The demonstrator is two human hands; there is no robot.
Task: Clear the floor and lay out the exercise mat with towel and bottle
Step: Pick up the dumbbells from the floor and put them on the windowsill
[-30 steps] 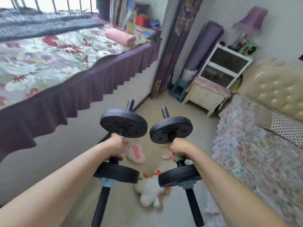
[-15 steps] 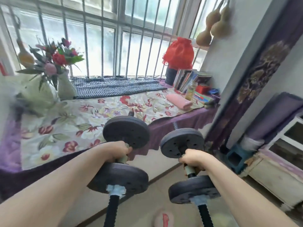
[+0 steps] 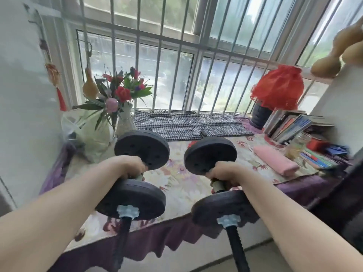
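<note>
Black iron, heavy: left hand (image 3: 130, 167) and right hand (image 3: 223, 173) each wrap a dumbbell (image 3: 140, 173) bar mid-handle. Set them down gently.

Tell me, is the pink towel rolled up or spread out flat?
Rolled up. The pink towel lies as a thick roll on the flowered cover.
</note>
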